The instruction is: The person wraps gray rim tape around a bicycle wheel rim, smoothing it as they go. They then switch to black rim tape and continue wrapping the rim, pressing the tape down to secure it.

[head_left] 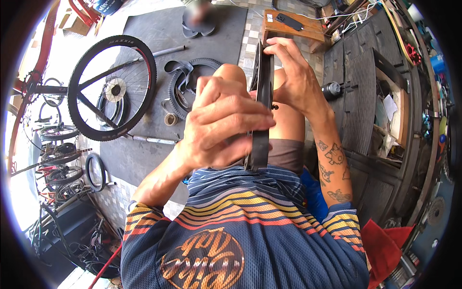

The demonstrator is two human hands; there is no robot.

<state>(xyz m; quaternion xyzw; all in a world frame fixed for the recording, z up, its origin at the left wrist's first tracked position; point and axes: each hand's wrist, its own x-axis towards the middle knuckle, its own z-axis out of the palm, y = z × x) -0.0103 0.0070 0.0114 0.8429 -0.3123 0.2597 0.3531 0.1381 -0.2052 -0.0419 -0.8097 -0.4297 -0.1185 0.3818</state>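
Closest to the camera, striped jersey [240, 226], forearms rising from it over bent knees. Left hand [226, 127] curled around the near edge of a black bicycle tire [262, 120], fingers [240, 113] folded across its sidewall, thumb side hidden. Tire stands on edge between both hands, lower end near grey shorts [286, 154], upper end by the right hand. Right hand [293, 72] grips the tire's upper part, fingers [281, 48] hooked over the rim edge, tattooed forearm trailing down right. Small valve stub [275, 107] sticks out of the tire between the hands. Further left on the dark floor mat [159, 33]: a spoked wheel with tire [111, 86] leaning upright, a loose tire with inner tube [185, 84] lying flat beside it. Beyond the hands, wooden stool [293, 26]. Right side, dark cabinet drawers [365, 91], cluttered. Far left, red bike frame [41, 58], more rims piled.
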